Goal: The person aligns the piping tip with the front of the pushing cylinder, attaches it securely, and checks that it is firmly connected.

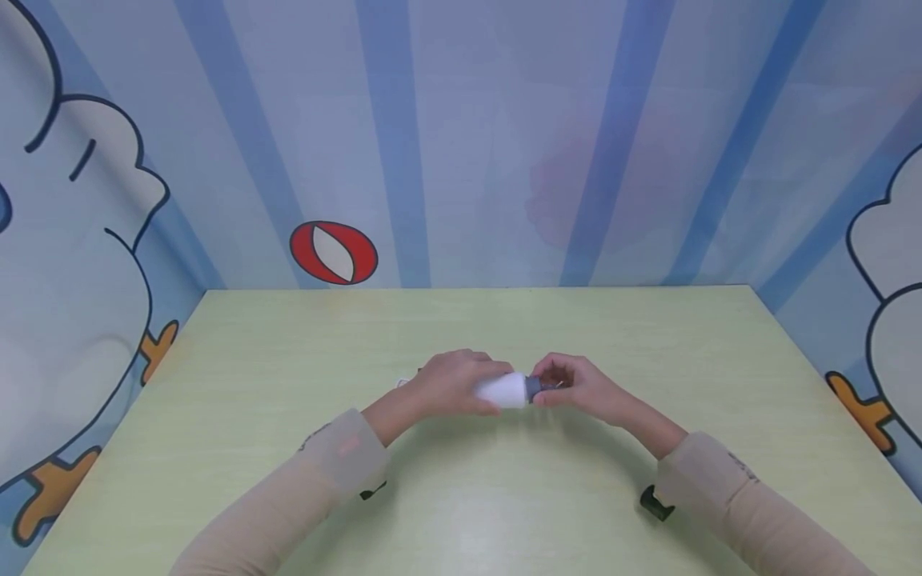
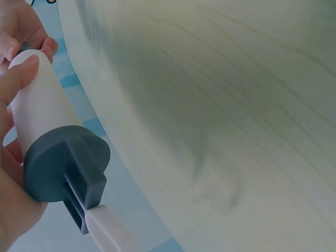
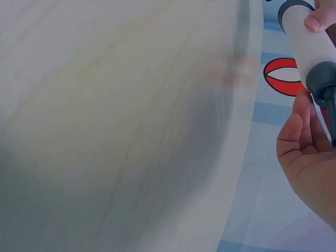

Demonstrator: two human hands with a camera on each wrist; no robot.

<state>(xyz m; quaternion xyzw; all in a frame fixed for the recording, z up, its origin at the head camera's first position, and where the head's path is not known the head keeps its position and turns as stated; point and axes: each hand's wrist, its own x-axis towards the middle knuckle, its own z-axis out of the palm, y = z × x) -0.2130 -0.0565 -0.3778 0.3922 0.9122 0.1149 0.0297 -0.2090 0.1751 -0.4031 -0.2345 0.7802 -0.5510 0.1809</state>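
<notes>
Pale table point(image 1: 504, 512), blue-striped wall point(image 1: 490, 120)

We are finding room for a hand to pass over the counter point(image 1: 490, 512) between the two sleeves point(image 1: 288, 500), and again behind the hands, where the striped back wall point(image 1: 490, 160) is limiting reach. The left fingers point(image 1: 493, 369) and right fingers point(image 1: 558, 362) are blocking the middle, and the white cylinder point(image 1: 504, 391) is bridging them, leaving us no straight path through there.
</notes>
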